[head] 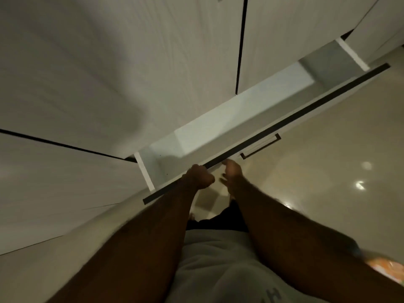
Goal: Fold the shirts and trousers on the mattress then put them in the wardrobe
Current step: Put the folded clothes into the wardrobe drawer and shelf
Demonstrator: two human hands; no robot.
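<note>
The wardrobe (pixel 131 73) drawer (pixel 229 119) stands pulled out, its inside bare. The left hand (pixel 200 177) is curled closed over the drawer's dark front edge; the right hand (pixel 232 173), fingers loosely spread, holds nothing beside it. No clothes show.

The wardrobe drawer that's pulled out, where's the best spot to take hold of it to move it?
Probably the bar handle on the drawer front, reached from the floor side with fingers hooked behind it; it stands off the panel. The left hand grips the dark top edge instead, the right hand beside it.
</note>
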